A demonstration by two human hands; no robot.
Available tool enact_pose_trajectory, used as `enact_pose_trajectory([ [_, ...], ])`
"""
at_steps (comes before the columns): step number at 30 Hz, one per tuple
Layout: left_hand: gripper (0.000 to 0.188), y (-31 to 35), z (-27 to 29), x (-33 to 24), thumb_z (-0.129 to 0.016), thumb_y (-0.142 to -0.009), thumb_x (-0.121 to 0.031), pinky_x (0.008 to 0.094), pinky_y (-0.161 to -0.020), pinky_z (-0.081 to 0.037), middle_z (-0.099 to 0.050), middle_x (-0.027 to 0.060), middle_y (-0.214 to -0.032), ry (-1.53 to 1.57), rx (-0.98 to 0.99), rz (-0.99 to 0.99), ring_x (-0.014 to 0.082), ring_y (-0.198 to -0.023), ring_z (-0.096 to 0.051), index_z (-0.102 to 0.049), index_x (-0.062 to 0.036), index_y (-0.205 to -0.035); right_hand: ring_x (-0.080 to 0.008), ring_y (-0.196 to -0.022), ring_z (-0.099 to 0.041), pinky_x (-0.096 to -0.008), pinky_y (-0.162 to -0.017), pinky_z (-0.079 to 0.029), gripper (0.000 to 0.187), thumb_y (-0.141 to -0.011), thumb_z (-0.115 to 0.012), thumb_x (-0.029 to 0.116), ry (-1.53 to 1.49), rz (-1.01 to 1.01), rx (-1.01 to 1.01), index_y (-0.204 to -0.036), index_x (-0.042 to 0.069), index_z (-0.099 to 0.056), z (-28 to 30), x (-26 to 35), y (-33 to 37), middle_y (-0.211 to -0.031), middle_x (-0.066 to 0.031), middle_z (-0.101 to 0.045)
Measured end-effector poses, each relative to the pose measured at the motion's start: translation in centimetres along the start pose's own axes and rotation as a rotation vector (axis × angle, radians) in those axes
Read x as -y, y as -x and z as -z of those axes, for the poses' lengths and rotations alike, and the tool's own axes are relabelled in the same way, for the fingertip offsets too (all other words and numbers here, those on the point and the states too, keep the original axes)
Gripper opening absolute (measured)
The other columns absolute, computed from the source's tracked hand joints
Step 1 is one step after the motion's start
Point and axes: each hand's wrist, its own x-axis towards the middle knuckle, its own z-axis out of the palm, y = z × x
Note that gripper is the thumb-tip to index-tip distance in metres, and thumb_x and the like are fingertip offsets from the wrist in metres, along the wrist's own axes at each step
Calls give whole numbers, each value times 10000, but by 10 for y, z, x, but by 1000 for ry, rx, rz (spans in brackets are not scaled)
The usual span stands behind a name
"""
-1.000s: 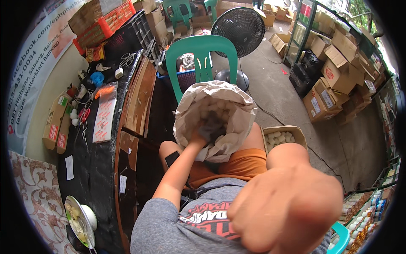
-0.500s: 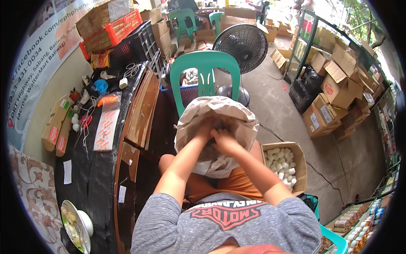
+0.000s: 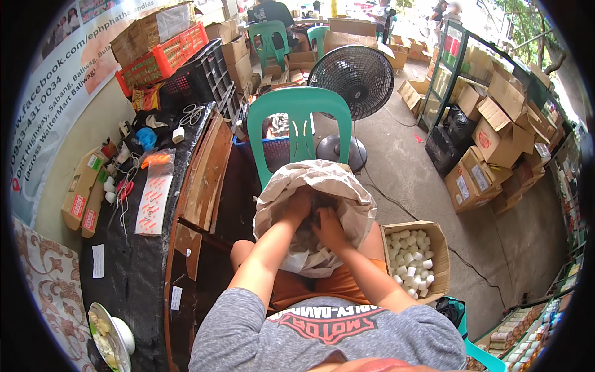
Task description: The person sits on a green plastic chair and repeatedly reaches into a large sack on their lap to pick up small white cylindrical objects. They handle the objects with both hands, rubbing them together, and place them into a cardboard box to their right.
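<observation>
hands [image 3: 327, 225] reach into shadowed paper bag [image 3: 356, 209]; whether gripping or spread, i cannot tell.

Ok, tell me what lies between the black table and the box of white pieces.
The person's legs and the paper bag, left hand and right hand inside it; the head view shows this.

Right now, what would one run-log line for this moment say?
Left grip: inside paper sack | Right grip: inside paper sack | Hold: unclear | Cardboard box: white cylinders, right of sack
</observation>
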Motion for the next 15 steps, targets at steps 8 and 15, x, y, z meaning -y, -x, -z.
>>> enact_pose_trajectory([
  [8,470,8,22,-4,-592,-705,-100,448,-858,-434,-492,251,-1105,34,-26,-32,406,-1019,-495,-467,-14,-1150,-399,-910,-477,-436,-824,-402,214,-774,-595,153,117,27,151,-935,49,-502,4,7,-4,-906,-201,-512],
  [15,490,65,72,-28,-656,-727,-254,439,-768,-477,-566,250,-1002,230,-108,333,391,-892,-578,-485,-12,-1117,-425,-736,-546,-455,-675,-431,180,-863,-524,180,-221,-195,182,-940,25,-472,36,44,-7,-825,-247,-574],
])
